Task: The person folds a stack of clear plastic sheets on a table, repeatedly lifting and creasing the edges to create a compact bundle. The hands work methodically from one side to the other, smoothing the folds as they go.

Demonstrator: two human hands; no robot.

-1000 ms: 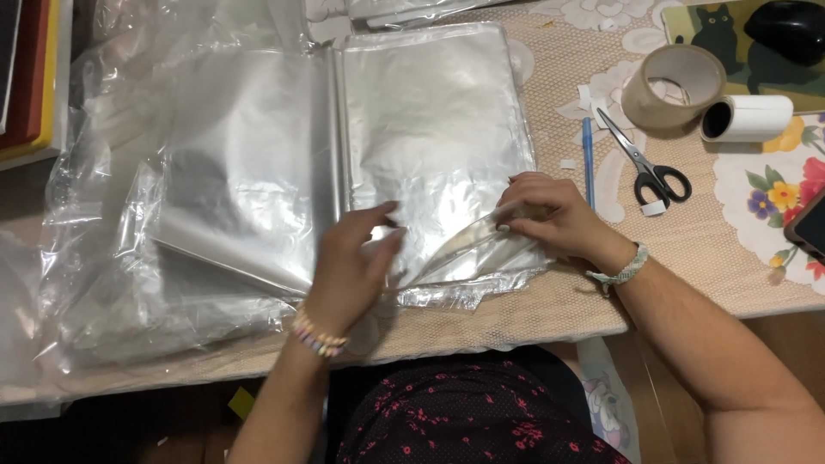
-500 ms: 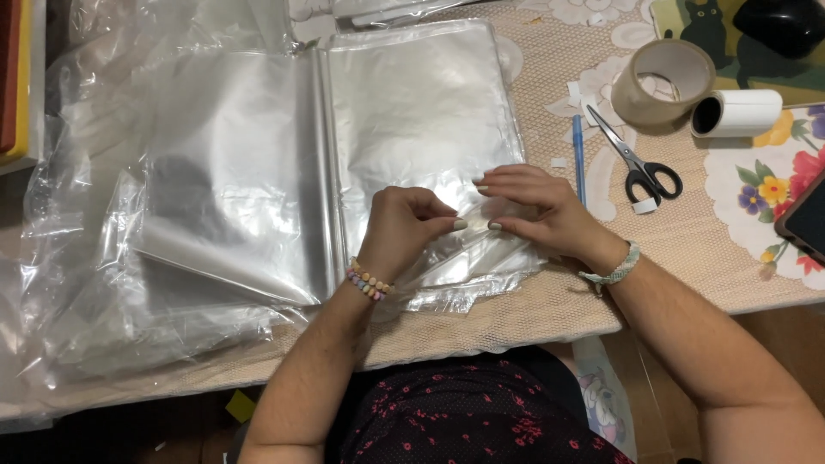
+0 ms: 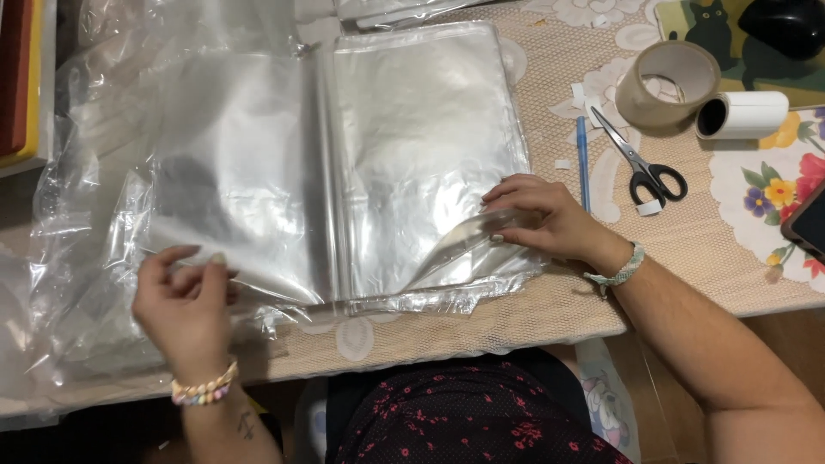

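Note:
A stack of clear plastic bags (image 3: 412, 146) lies on the table in front of me, with one bag folded open to the left (image 3: 232, 172). My left hand (image 3: 185, 301) pinches the lower left corner of that opened bag. Its fingers are closed on the film. My right hand (image 3: 541, 219) rests at the stack's lower right corner, fingers lifting and gripping a curled edge of the top bag.
Right of the stack lie a blue pen (image 3: 583, 159), black-handled scissors (image 3: 640, 163), a roll of brown tape (image 3: 666, 86) and a white roll (image 3: 743, 113). A phone (image 3: 808, 225) sits at the right edge. Loose plastic wrap (image 3: 69, 258) spreads left. The table edge (image 3: 481, 335) runs near me.
My left hand has moved from the middle of the stack, beside my right hand, out to the lower left, carrying a bag's edge. My right hand stayed at the lower right corner.

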